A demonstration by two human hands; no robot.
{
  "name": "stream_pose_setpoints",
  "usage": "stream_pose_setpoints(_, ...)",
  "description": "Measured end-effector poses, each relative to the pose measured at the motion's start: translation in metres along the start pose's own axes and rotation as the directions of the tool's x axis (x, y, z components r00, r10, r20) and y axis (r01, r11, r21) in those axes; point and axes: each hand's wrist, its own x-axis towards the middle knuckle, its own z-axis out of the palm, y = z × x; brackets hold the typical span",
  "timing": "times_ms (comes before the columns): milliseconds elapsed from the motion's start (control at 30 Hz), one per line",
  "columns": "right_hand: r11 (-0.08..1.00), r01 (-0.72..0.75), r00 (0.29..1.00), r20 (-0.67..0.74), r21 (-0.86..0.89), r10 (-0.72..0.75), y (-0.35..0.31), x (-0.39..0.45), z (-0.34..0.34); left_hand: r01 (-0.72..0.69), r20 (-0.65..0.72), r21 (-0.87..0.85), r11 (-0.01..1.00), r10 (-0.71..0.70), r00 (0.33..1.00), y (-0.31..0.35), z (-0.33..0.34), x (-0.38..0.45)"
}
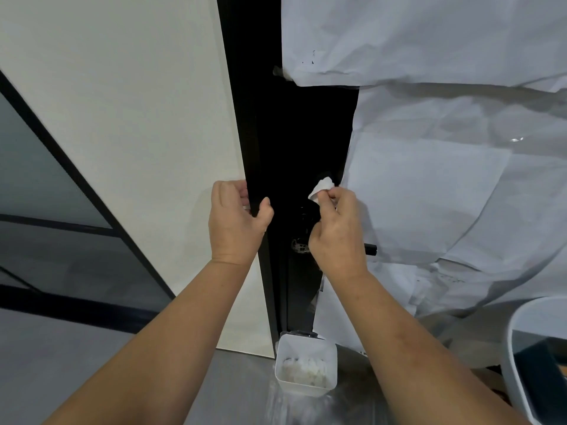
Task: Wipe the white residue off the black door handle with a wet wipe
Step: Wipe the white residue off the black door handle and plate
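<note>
My right hand (334,231) pinches a small folded white wet wipe (321,187) between thumb and fingertips, held against the black door (306,133) just above the lock area. The black door handle (370,249) is mostly hidden behind my right hand; only its tip shows to the right, and its round base (299,245) with whitish marks shows to the left. My left hand (237,220) grips the black edge of the door, fingers curled round it and thumb on the front.
White protective sheeting (445,148) covers most of the door to the right. A small white tub (305,365) with white material stands on the floor below the door. A large white bin (534,357) is at the lower right. A pale wall panel (138,133) lies left.
</note>
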Motion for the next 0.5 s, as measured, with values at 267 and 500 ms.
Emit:
stream_pose_setpoints(267,0.97,0.003,0.988,-0.149,0.243,0.034,-0.008,-0.005,-0.01,0.019,-0.005,0.014,1.0,-0.019,1.0,0.0,0.002,-0.001)
stream_pose_setpoints(500,0.935,-0.039,0.995,0.1,0.352,0.004,-0.017,-0.097,0.041,0.017,0.0,0.023,1.0,-0.017,1.0,-0.001,0.003,0.0)
